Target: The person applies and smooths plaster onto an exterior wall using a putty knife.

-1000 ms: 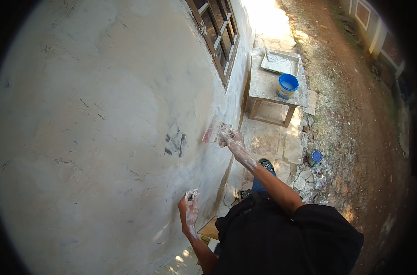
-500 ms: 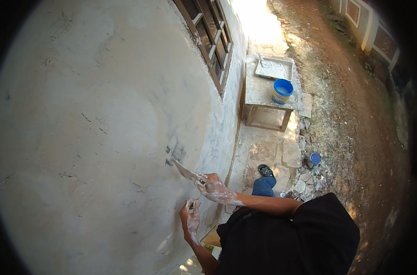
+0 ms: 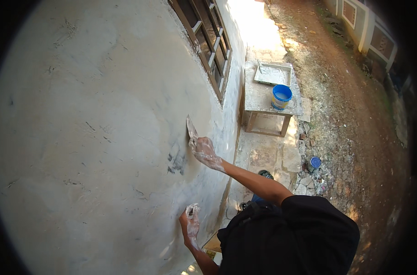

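Note:
My right hand (image 3: 204,151), smeared white, is closed round the handle of a putty knife (image 3: 191,127). The flat blade points up along the plastered wall (image 3: 126,137) and looks to be against its surface. Just below it, a patch of dark marks (image 3: 176,159) shows on the wall. Lower down, my left hand (image 3: 191,225) is held close to the wall with its fingers curled. White paste coats those fingers, and what they hold is too small and smeared to make out.
A barred window (image 3: 210,46) is set in the wall ahead. Beyond my right arm stands a spattered wooden table (image 3: 258,98) bearing a paste-filled tray (image 3: 272,74) and a blue-rimmed bucket (image 3: 281,97). A blue-lidded can (image 3: 314,162) sits among rubble beside the dirt path (image 3: 355,133).
My right hand has carried the putty knife up the wall, past the dark patch, and the blade has turned more upright. My left hand stays in nearly the same place.

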Motion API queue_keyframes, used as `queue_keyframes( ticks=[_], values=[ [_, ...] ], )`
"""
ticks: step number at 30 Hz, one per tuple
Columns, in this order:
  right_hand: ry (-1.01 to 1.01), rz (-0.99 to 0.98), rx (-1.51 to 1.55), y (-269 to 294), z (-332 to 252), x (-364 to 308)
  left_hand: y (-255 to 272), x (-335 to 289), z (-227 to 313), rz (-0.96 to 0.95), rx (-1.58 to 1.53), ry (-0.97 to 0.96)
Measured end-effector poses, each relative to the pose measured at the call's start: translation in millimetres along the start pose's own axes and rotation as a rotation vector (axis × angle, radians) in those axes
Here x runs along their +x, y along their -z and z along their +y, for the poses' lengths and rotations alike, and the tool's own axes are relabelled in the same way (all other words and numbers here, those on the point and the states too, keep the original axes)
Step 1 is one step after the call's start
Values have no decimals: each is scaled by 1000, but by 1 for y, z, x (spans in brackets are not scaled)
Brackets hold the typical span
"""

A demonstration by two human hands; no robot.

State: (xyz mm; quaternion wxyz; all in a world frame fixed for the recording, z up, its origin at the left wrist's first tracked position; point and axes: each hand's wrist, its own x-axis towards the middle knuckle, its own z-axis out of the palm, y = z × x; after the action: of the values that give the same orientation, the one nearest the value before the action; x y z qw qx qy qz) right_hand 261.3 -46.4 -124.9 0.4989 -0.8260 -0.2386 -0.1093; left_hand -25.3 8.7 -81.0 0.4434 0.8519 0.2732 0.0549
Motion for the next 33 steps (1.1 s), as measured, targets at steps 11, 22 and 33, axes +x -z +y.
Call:
queue_keyframes(
  ticks=[11, 22, 33],
  values=[
    [-243, 115, 115, 79, 5, 28, 3, 15, 6, 15, 31, -64],
    [156, -26, 26, 44, -54, 47, 7, -4, -5, 65, 8, -4],
    [-159, 158, 69, 101, 23, 35, -6, 11, 25, 42, 54, -14]
  ],
)
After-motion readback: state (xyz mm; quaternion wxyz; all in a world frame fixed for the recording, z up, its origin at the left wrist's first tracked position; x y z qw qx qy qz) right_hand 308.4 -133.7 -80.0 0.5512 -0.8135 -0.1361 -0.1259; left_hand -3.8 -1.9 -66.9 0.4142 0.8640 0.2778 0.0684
